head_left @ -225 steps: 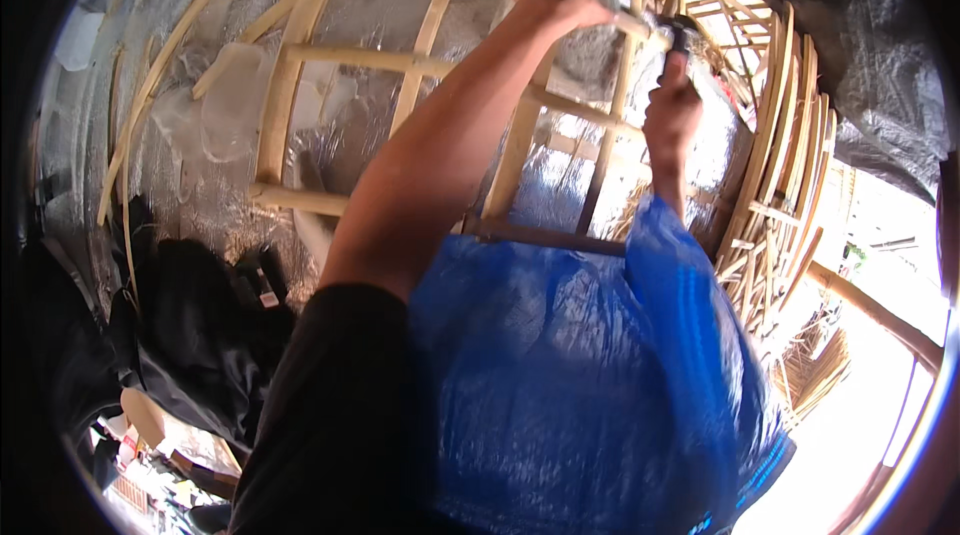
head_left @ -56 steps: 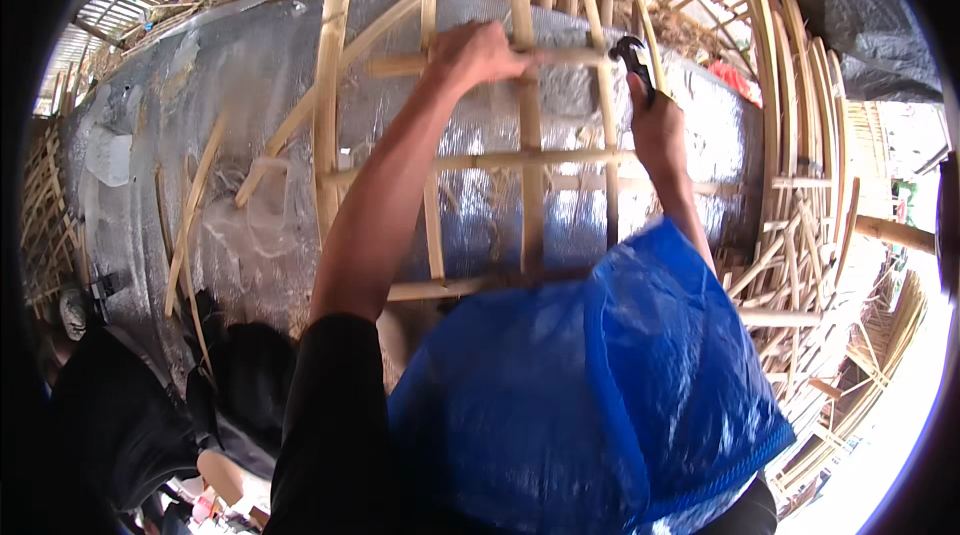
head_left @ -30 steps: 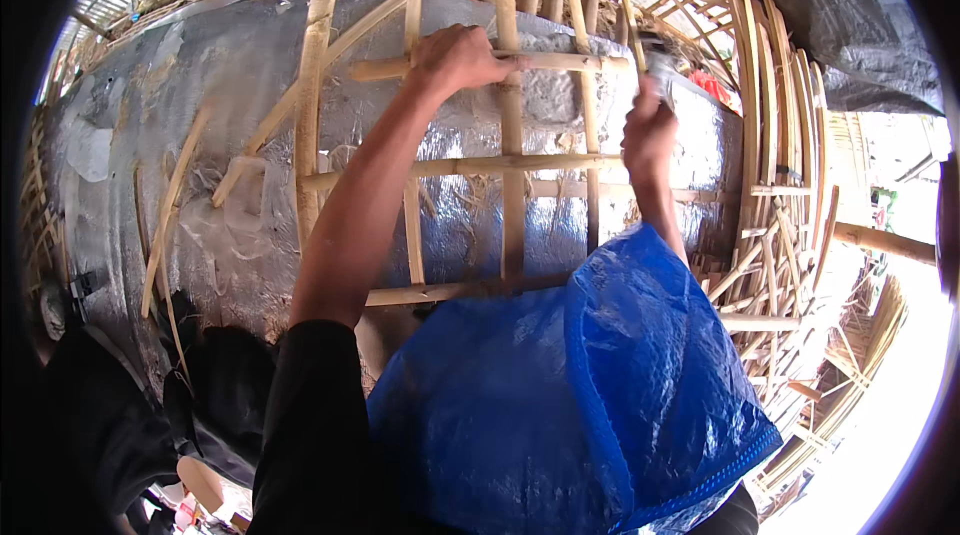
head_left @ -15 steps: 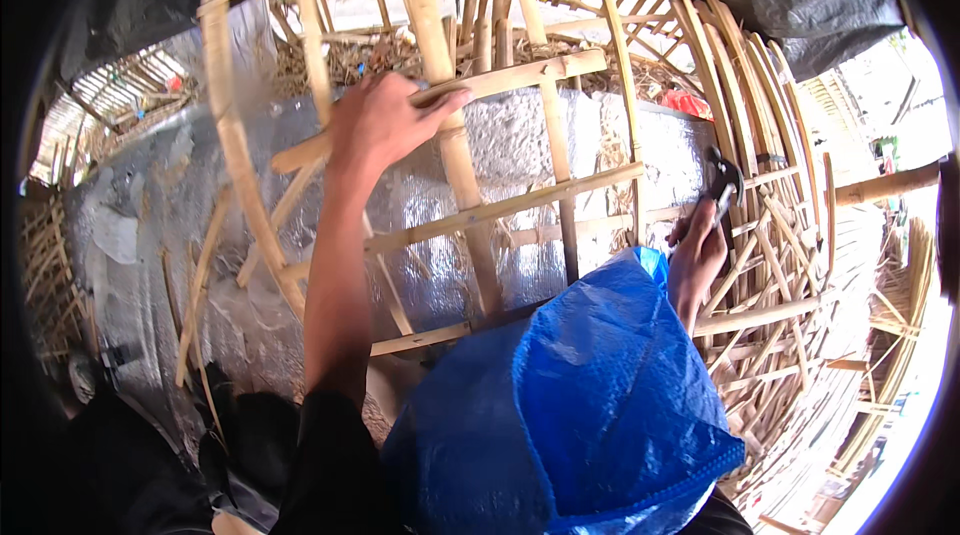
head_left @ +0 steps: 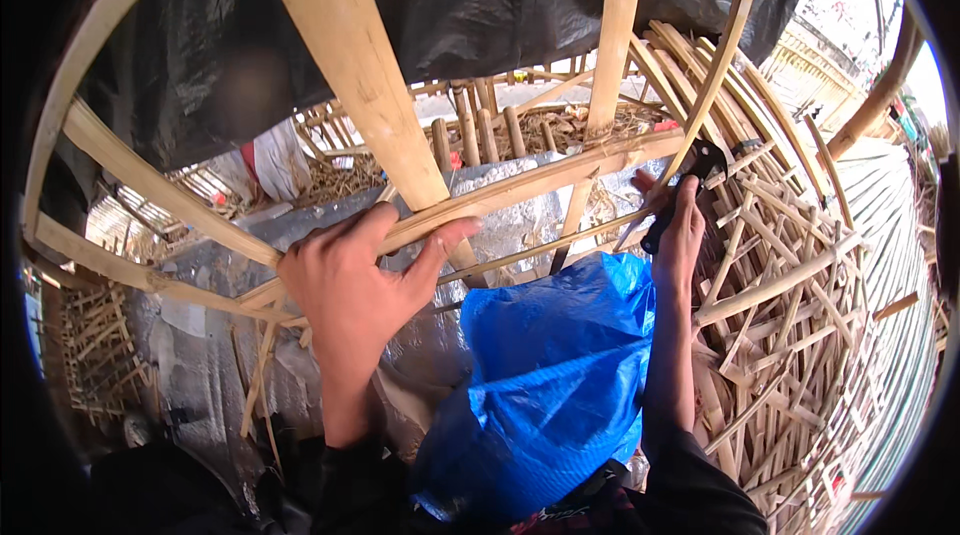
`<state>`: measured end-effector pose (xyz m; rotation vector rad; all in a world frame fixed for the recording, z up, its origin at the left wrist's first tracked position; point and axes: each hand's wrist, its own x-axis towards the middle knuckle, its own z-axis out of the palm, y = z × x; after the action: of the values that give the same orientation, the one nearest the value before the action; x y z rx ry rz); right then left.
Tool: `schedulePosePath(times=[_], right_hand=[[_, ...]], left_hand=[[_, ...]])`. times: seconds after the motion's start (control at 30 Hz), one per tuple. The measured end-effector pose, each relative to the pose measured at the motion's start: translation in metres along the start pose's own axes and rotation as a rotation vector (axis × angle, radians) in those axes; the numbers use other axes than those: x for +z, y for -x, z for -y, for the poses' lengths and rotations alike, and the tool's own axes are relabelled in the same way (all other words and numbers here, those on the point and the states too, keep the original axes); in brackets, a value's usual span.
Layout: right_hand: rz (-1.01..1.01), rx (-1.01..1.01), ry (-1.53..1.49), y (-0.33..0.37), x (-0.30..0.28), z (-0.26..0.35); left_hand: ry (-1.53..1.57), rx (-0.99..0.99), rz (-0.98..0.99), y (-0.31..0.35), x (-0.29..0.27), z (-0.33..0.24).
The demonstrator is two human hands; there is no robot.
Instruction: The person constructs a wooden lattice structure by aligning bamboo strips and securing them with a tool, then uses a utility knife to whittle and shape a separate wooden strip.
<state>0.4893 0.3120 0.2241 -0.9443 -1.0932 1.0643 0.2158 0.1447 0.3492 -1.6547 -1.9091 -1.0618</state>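
My left hand is closed around a bamboo crosspiece, fingers behind it and thumb along its near edge. The crosspiece belongs to a slatted bamboo frame, whose wide pale slat rises just beyond the hand. At the crosspiece's right end, my right hand grips a black-headed hammer. Its head is beside the bamboo; whether they touch I cannot tell. A blue woven plastic sheet covers my lap, under the frame.
A large heap of bamboo strips lies at the right, close to my right forearm. Black plastic sheeting hangs at the back. Silvery sheeting spreads below the frame, with loose sticks at the left.
The bamboo frame is now closer and tilted, its upper part past the top of the view. My right hand has brought the hammer to the crosspiece's right end. My left hand still holds the crosspiece.
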Motion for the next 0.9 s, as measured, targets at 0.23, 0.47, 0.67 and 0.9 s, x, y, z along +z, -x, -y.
schedulePosePath(times=[0.23, 0.47, 0.67, 0.9], right_hand=[[-0.187, -0.137, -0.12, 0.015, 0.011, 0.05], [-0.125, -0.274, -0.564, -0.004, 0.011, 0.06], [-0.167, -0.174, -0.641, -0.055, 0.005, 0.036], [-0.149, -0.161, -0.905, -0.042, 0.025, 0.079]], left_hand=[[0.13, 0.13, -0.125, -0.01, 0.0, 0.024], [0.193, 0.352, -0.328, -0.02, -0.001, 0.026], [-0.065, 0.617, -0.487, -0.02, 0.014, 0.015], [-0.118, 0.671, -0.451, -0.019, -0.019, 0.012]])
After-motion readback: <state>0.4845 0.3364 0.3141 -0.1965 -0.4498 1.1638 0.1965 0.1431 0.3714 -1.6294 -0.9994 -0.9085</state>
